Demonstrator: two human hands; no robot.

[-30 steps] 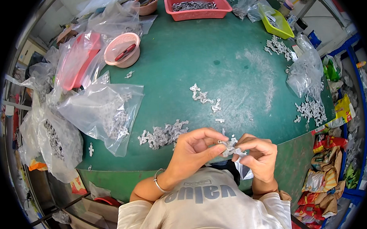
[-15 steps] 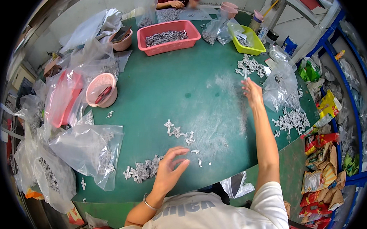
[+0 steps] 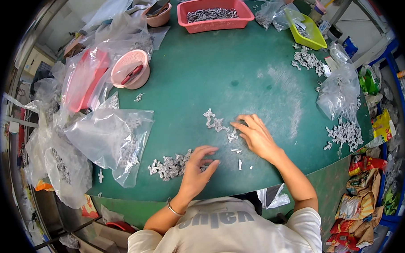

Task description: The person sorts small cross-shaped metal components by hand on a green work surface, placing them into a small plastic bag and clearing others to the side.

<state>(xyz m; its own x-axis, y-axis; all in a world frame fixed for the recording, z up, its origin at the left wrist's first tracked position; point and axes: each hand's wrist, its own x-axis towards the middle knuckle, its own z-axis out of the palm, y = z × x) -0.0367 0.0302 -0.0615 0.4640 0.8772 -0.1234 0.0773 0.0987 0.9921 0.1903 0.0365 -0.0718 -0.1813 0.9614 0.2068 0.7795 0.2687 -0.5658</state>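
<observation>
Small grey metal castings lie in groups on the green table. My left hand (image 3: 196,172) is open, thumb and fingers apart, at the right end of a casting pile (image 3: 169,167) near the front edge. I see nothing between its fingers. Beyond it to the right, my right hand (image 3: 257,137) hovers with bent, parted fingers and appears to hold nothing. Its fingertips are beside a short row of castings (image 3: 215,122) and a single casting (image 3: 232,135). Two small pale bars (image 3: 236,151) and a white bit (image 3: 251,167) lie between my hands and the table edge.
A pink tray (image 3: 217,25) of dark metal parts and a yellow-green tray (image 3: 318,43) stand at the back. Leftward are a pink basket (image 3: 140,79) with a red-handled tool and clear bags (image 3: 111,138). More castings (image 3: 308,60) and a bag (image 3: 339,92) lie right.
My right hand has come back from the casting pile at the far right to the middle castings. My left hand stays by the front pile. The whole view has shifted.
</observation>
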